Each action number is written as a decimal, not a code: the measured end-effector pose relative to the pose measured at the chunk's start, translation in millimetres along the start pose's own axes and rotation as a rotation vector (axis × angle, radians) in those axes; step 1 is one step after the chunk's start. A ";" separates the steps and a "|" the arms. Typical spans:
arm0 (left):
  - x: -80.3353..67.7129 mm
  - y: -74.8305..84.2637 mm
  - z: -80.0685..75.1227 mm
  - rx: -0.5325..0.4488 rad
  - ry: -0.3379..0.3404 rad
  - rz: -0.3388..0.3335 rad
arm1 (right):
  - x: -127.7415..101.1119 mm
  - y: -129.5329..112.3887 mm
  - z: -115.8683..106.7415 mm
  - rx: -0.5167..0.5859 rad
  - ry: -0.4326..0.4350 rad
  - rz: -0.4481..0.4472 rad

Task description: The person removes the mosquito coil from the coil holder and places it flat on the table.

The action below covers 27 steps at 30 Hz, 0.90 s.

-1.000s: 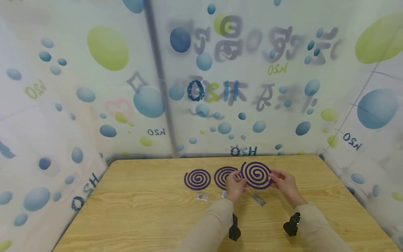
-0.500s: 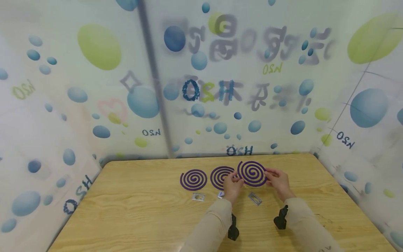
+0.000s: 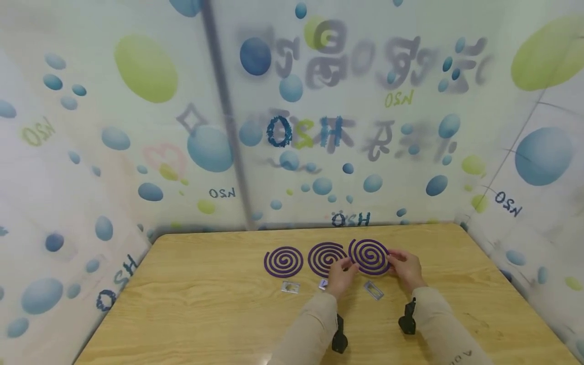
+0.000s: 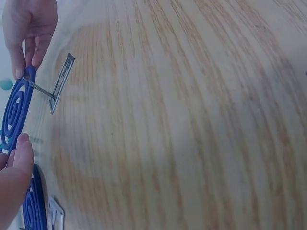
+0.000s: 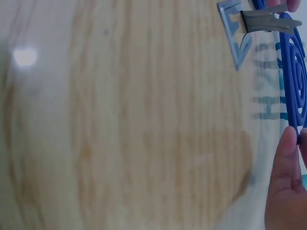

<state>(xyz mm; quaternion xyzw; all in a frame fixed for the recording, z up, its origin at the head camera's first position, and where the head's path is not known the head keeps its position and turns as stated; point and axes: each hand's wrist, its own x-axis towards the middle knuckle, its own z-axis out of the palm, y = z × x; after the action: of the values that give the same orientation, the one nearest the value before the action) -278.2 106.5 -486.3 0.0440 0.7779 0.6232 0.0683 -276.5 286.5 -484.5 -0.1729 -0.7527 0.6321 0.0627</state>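
Both hands pinch a purple mosquito coil (image 3: 370,255) at its edges, at the right end of a row of coils. My left hand (image 3: 342,277) grips its near left edge, and my right hand (image 3: 407,269) has fingers and thumb on its right edge. In the left wrist view the coil (image 4: 20,105) appears tilted between the two hands. Below it on the table lies a metal coil stand (image 3: 374,290). A second stand (image 3: 323,284), partly behind my left hand, has a raised prong (image 5: 268,21) in the right wrist view.
Two more purple coils, a left one (image 3: 283,261) and a middle one (image 3: 319,258), lie on the wooden table (image 3: 205,304). Another metal stand (image 3: 290,287) is in front of the left coil. A patterned wall (image 3: 292,203) rises behind the table's far edge.
The held coil has come down slightly toward the table, with both hands keeping their hold on it. The head view has shifted a little. The other coils and the stands stay in place.
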 end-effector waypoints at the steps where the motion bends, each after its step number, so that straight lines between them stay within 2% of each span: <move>1: -0.2 -1.1 0.8 -0.005 -0.005 -0.001 | -0.4 0.6 -0.7 0.004 -0.002 0.007; 6: -1.5 -3.6 2.8 -0.033 -0.029 -0.004 | 0.5 4.4 -2.8 -0.011 -0.010 0.020; 9: -2.6 -3.1 2.6 -0.018 -0.046 0.009 | 1.6 6.0 -3.3 -0.032 -0.016 0.011; 19: -4.9 -1.6 2.5 -0.028 -0.139 -0.029 | -1.5 6.5 -3.0 -0.157 -0.044 -0.035; 27: -5.4 -0.5 1.5 -0.032 -0.168 -0.055 | -1.3 7.7 -2.4 -0.217 -0.049 -0.055</move>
<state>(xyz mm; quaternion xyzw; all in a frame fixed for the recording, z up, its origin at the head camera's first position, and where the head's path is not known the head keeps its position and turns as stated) -272.6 107.0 -486.8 0.0735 0.7604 0.6274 0.1510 -273.1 289.3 -491.4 -0.1424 -0.8224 0.5491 0.0425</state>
